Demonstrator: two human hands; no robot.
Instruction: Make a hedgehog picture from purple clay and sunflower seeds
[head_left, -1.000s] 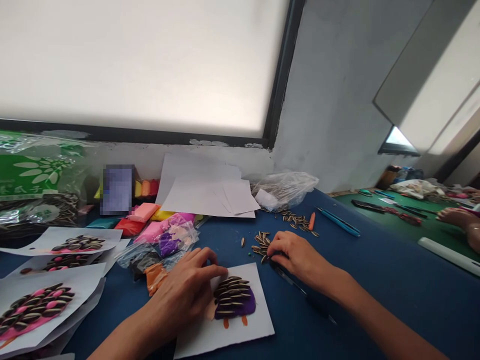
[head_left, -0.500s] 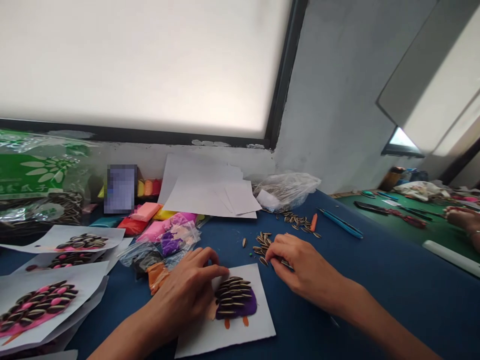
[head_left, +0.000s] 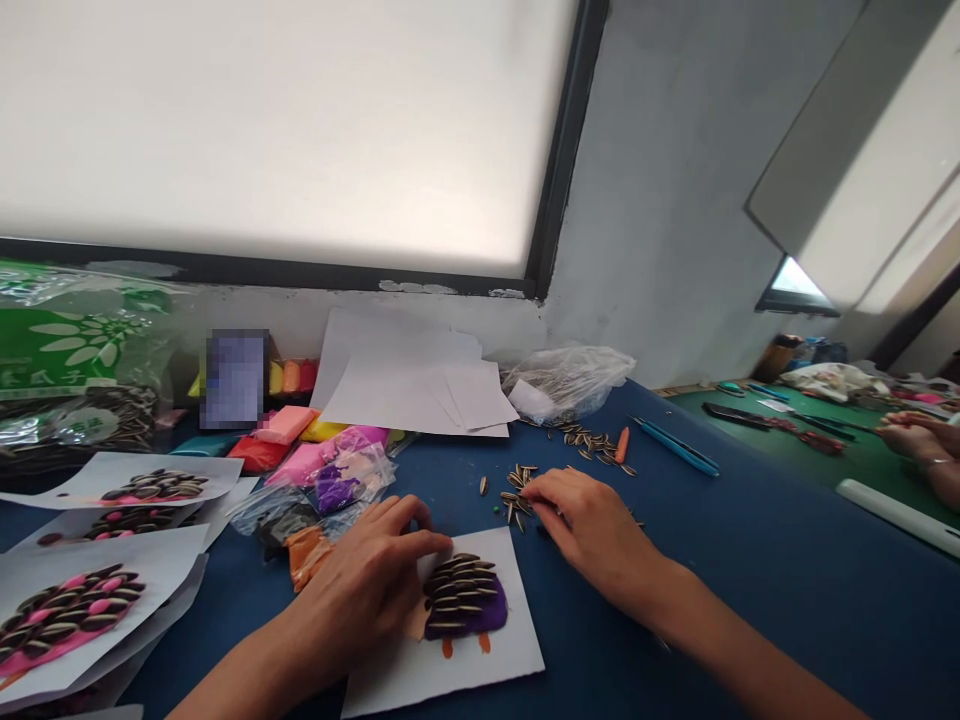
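Since the earlier frame, the right hand [head_left: 589,515] has shifted slightly toward eleven o'clock, its fingertips now further over the loose seeds [head_left: 519,476]; the left hand [head_left: 367,575] has barely moved. Left to right, with the white card [head_left: 519,645] as the clock's centre, seed-covered sheets [head_left: 169,575] lie at nine o'clock and bright packets [head_left: 334,488] at ten. The left hand rests on the card's upper-left part, index finger stretched along it, thumb hidden. On the card sits a purple shape [head_left: 495,612], seeded in rows, bare toward three o'clock. At one o'clock, the right index and thumb look parted at the seeds; whether one is caught between, I cannot tell. Best, I judge, to pinch a single seed mid-body and keep the steadying hand light.
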